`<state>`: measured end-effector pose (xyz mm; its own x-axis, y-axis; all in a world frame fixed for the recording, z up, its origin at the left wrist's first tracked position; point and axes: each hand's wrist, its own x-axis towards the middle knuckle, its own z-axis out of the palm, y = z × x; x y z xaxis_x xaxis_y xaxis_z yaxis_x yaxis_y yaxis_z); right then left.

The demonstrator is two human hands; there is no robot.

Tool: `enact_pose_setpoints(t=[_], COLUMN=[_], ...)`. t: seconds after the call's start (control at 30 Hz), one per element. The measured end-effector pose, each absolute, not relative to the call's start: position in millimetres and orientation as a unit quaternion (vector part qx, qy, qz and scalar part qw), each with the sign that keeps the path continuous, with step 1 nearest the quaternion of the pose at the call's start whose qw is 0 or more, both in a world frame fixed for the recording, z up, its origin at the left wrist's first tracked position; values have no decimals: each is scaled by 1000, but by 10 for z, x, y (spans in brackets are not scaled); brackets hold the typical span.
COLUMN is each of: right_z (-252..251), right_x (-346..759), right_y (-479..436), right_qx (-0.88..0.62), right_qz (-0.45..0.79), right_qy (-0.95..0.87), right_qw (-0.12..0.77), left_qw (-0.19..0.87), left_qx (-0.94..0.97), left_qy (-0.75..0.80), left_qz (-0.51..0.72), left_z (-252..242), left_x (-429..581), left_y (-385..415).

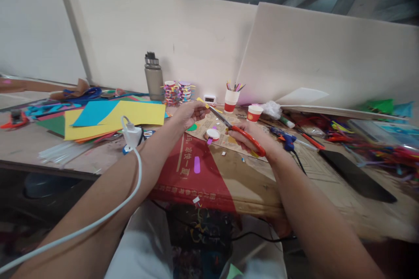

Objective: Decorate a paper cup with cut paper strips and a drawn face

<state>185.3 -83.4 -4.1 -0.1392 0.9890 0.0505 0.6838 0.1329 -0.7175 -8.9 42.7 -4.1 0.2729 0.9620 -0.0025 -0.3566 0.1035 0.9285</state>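
Note:
My left hand (pixel 192 114) pinches a small yellow paper strip (pixel 202 102) above the cardboard. In my right hand (pixel 245 134) is a pair of scissors (pixel 247 136) with red-orange handles; the blades point left and up, their tips close to the yellow strip. Whether the blades touch the strip I cannot tell. Below and between my hands lies a short white-and-red paper cup piece (pixel 212 134) with a purple tab at its front. A purple paper strip (pixel 197 165) lies flat on the red part of the cardboard sheet (pixel 176 183). A green paper circle (pixel 192 127) is beside my left hand.
Coloured paper sheets (pixel 140 112) and clear glue sticks (pixel 60 150) lie left. Behind stand a bottle (pixel 153 76), stacked cup rings (pixel 171 92) and a cup of pens (pixel 231 98). Right are another cup (pixel 254 113), a blue glue gun (pixel 287 139) and a phone (pixel 356 176). A white cable (pixel 139 174) crosses my left arm.

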Motion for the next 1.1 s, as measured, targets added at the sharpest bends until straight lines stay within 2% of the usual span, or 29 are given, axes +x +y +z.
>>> enact_pose_setpoints(t=[1.1], right_z=[-98], right_x=[1915], right_y=[-785], right_qx=[-601], right_qz=[240], right_qy=[-714], right_qw=[269], left_qw=[669], left_qx=[431], left_qy=[337], left_qz=[503], left_z=[-16], left_x=[-90], left_y=[411])
